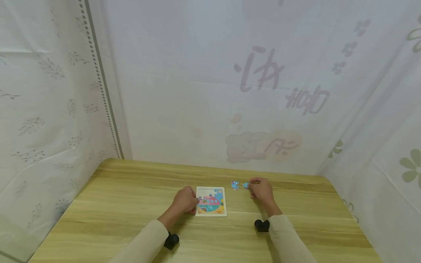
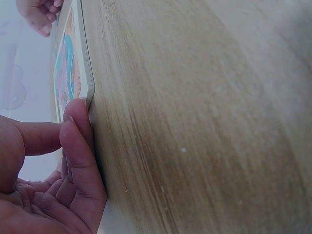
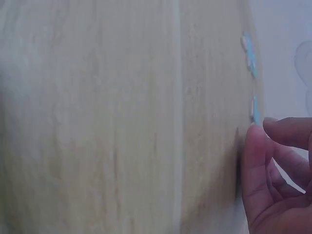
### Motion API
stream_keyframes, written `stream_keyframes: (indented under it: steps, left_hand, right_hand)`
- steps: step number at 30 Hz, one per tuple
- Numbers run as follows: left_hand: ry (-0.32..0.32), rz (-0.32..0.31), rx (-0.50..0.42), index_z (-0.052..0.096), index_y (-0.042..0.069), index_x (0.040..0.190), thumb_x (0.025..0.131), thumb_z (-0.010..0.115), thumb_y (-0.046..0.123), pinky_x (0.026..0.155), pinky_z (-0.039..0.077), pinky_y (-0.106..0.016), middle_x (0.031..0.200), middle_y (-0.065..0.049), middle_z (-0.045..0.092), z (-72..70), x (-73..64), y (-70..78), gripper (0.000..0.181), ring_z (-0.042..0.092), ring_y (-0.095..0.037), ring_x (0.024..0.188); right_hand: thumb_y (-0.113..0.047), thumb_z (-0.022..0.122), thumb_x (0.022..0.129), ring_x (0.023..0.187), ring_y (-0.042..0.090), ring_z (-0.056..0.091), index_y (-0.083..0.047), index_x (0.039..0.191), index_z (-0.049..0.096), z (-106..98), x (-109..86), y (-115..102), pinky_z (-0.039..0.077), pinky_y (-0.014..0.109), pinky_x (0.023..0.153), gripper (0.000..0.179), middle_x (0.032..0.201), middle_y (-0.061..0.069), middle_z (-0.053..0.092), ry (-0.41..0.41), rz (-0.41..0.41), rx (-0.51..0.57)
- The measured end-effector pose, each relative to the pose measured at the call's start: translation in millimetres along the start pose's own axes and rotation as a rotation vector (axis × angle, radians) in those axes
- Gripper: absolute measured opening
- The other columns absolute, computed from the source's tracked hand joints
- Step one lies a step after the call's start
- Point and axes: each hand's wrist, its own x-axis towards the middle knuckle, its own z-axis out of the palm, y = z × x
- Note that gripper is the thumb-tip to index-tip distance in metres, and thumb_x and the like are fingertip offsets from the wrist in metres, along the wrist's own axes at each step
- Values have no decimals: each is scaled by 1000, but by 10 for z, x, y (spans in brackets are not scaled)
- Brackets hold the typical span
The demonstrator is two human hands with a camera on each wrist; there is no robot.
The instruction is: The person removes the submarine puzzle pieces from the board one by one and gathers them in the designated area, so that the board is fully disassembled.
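One blue puzzle piece [image 1: 245, 185] sat pinched in the fingers of the right hand [image 1: 262, 190], a second piece [image 1: 234, 185] just left of them, the left hand [image 1: 185, 200] gripping the puzzle board [image 1: 213, 214], so pickup seemed underway, apparently calling next for a leftward carry.

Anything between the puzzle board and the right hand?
Yes: loose blue puzzle pieces, one right by the right hand's fingertips. Head view shows them.

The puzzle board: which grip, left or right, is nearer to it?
Left. The left grip touches the left edge of the puzzle board; the right grip is away to the board's right, at a loose puzzle piece.
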Motion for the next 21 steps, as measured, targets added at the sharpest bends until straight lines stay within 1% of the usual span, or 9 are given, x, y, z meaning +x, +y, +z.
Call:
stream_keyframes:
  steps: [2,4,7,11,13,14,18,21]
  left_hand:
    - [-1,-5,2,57,-1,83,89,63,1,44,51,-22,49,-6,58,3,5,-4,9,59,-13,41]
    - [-3,-11,2,57,0,82,89,63,1,44,51,-22,49,-5,58,5,10,-6,9,59,-13,41]
    - [-7,-14,1,57,0,81,89,63,1,44,51,-22,49,-5,58,3,15,-8,10,59,-13,41]
    - [-11,-16,-10,58,0,80,89,62,1,44,51,-22,48,-5,57,-6,9,-3,10,59,-13,40]
    - [-12,-15,-14,58,0,81,89,62,1,44,51,-22,47,-4,56,-11,2,8,10,58,-12,40]
    - [-14,-12,-13,59,-1,80,89,62,1,44,51,-22,47,-4,56,-12,-1,12,10,58,-12,40]
    - [-17,0,-8,61,-5,87,89,63,0,45,51,-22,47,-3,56,-15,-6,23,6,58,-13,40]
    - [-17,6,-8,60,-7,92,90,63,0,46,51,-22,47,-3,56,-15,-4,25,7,58,-12,41]
  right_hand:
    - [-6,67,89,50,14,56,3,114,66,20,-38,-37,53,27,46,27,82,15,67,-14,-14,31]
    - [-5,65,89,47,13,54,3,115,66,60,-81,-86,52,27,45,27,72,13,65,-45,-38,50]
    - [-6,62,91,44,13,52,3,116,66,153,-158,-180,50,27,43,26,62,14,62,-140,-84,74]
    - [-8,62,93,44,13,52,1,118,66,307,-262,-299,50,28,43,27,62,15,63,-264,-146,77]
    - [-9,61,93,43,13,52,1,120,66,377,-306,-338,50,28,43,29,61,15,63,-306,-172,63]
    - [-10,62,93,43,13,53,1,120,65,413,-321,-349,50,28,43,29,61,14,63,-320,-175,59]
    - [-12,62,93,43,12,54,0,120,66,531,-370,-355,51,28,44,30,59,10,62,-355,-194,27]
    - [-12,63,93,43,12,54,0,119,66,594,-402,-347,51,27,43,29,59,10,62,-376,-200,17]
